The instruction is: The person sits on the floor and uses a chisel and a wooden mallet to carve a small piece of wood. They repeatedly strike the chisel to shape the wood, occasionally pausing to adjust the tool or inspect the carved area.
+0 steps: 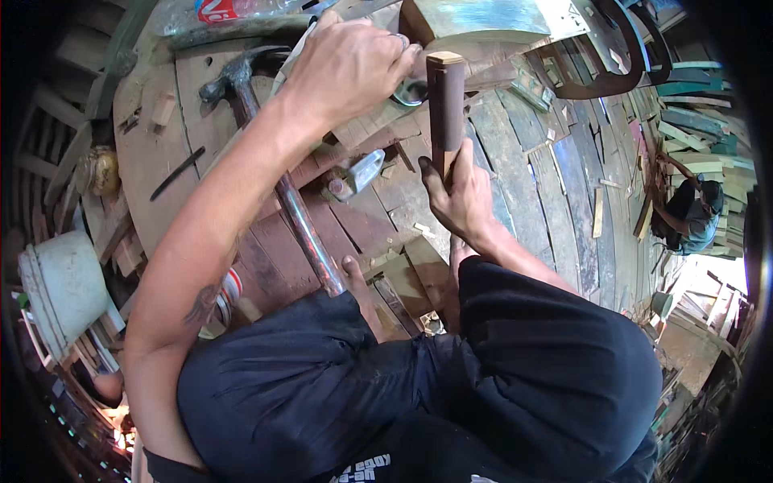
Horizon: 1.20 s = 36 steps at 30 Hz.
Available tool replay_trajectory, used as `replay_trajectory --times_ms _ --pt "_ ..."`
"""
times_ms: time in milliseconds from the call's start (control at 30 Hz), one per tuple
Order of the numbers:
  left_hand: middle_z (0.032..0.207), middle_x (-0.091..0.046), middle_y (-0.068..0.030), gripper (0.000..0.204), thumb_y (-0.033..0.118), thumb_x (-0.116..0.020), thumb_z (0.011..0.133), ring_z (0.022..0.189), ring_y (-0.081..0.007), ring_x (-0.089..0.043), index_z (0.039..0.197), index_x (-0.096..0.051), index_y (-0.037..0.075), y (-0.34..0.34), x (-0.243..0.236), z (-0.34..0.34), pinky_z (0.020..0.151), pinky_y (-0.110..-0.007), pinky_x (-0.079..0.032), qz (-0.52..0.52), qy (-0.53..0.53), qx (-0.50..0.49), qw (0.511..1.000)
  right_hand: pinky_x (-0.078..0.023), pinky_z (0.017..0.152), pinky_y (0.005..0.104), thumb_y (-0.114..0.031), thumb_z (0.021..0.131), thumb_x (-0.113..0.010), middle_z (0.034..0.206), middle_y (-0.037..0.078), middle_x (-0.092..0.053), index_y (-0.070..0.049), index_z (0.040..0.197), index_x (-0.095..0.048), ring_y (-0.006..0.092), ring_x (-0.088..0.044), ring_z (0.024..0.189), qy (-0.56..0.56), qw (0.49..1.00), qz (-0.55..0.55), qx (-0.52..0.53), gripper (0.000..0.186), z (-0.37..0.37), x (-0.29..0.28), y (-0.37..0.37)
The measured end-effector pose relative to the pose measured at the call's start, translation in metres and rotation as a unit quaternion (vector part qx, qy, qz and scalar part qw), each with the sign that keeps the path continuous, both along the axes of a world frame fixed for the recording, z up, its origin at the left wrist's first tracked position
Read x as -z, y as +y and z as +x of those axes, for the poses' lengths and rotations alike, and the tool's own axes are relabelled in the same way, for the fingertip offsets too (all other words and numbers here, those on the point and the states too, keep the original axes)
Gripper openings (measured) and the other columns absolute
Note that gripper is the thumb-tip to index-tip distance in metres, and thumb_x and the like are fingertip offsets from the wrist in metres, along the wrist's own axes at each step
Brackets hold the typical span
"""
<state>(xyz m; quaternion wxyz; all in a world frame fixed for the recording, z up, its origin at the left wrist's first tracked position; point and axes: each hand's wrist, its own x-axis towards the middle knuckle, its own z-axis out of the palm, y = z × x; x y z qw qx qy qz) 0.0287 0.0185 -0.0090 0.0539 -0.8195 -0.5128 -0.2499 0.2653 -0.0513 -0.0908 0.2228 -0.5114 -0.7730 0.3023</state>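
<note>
My left hand (352,63) is closed at the top of the view, beside a pale wooden block (491,20), over a curved metal piece (409,93); what its fingers hold is hidden. My right hand (459,189) grips a dark brown wooden bar (444,97) upright, its pale squared end at the top. A claw hammer (310,237) with a long worn handle lies under my left forearm, its head on the boards at the upper left. A thin black strip (177,173) lies left of it. A small translucent bottle (359,173) lies between my hands.
A plastic bottle (225,12) is at the top left, a white bucket (64,294) at the left edge, a jar (103,169) above it. Black curved tool frames (659,48) sit at the upper right. A co-worker (688,213) crouches on the plank floor (564,201) among wood pieces at the right.
</note>
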Motion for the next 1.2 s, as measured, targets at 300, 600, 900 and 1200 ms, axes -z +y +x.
replay_trajectory --times_ms 300,600,900,1200 --pt "0.082 -0.071 -0.0114 0.029 0.027 -0.058 0.104 0.084 -0.0299 -0.066 0.093 -0.073 0.005 -0.007 -0.007 0.0 0.077 -0.041 -0.043 -0.04 -0.005 -0.026 0.999 -0.049 0.051 0.0501 -0.018 0.091 -0.075 0.068 0.02 -0.065 0.001 0.105 -0.043 0.045 -0.065 0.058 -0.006 1.0 0.017 -0.026 0.04 0.027 0.004 -0.019" --pt "0.087 -0.073 -0.0124 0.031 0.026 -0.056 0.105 0.084 -0.0317 -0.068 0.098 -0.074 0.002 -0.01 0.0 0.004 0.08 -0.042 -0.048 -0.001 -0.016 -0.023 1.0 -0.05 0.054 0.0502 -0.021 0.092 -0.073 0.068 0.023 -0.065 -0.002 0.106 -0.047 0.0466 -0.066 0.063 -0.021 0.999 -0.008 -0.023 0.035 0.031 -0.033 -0.013" --pt "0.086 -0.072 -0.0136 0.034 0.026 -0.056 0.105 0.076 -0.0345 -0.066 0.087 -0.072 0.001 -0.009 -0.002 0.0 0.069 -0.044 -0.044 0.015 -0.036 -0.011 0.999 -0.052 0.058 0.0555 -0.03 0.094 -0.069 0.064 0.024 -0.064 -0.004 0.11 -0.045 0.0474 -0.066 0.062 -0.106 0.991 0.003 -0.075 0.039 0.029 -0.054 0.005" --pt "0.095 -0.075 -0.0147 0.034 0.027 -0.057 0.106 0.084 -0.0345 -0.069 0.095 -0.075 0.0 -0.008 -0.007 0.004 0.073 -0.042 -0.048 0.062 -0.045 0.005 0.997 -0.05 0.057 0.0532 -0.022 0.091 -0.07 0.065 0.024 -0.063 0.0 0.113 -0.045 0.0488 -0.064 0.063 -0.117 0.989 -0.005 -0.092 0.04 0.029 -0.065 0.008"
